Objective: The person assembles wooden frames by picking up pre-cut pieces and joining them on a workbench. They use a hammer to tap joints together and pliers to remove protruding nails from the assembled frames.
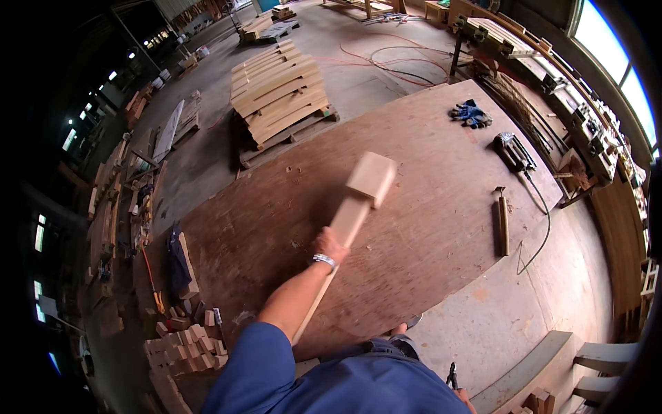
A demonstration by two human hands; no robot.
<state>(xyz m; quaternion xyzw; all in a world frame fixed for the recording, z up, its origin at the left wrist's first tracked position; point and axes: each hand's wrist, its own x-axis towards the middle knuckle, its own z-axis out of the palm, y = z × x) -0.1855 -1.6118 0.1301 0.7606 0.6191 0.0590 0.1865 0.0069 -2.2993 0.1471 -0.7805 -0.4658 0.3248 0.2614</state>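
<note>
My left hand (329, 245), with a watch on the wrist, is shut on a long pale wooden slat (349, 219) that has a square block (372, 179) fixed at its far end. The slat is blurred and held above a large brown plywood sheet (414, 207) on the floor. Its near end runs down beside my forearm. Only a sliver of my right hand (467, 399) shows at the bottom edge, next to a dark-handled tool (452, 375); its grip is hidden.
On the sheet lie a hammer (503, 221), a nail gun (514, 152) with its hose, and blue gloves (472, 114). A stack of slatted pallets (279, 90) stands beyond. Small wooden blocks (186, 345) are piled at the lower left. Timber racks line the right side.
</note>
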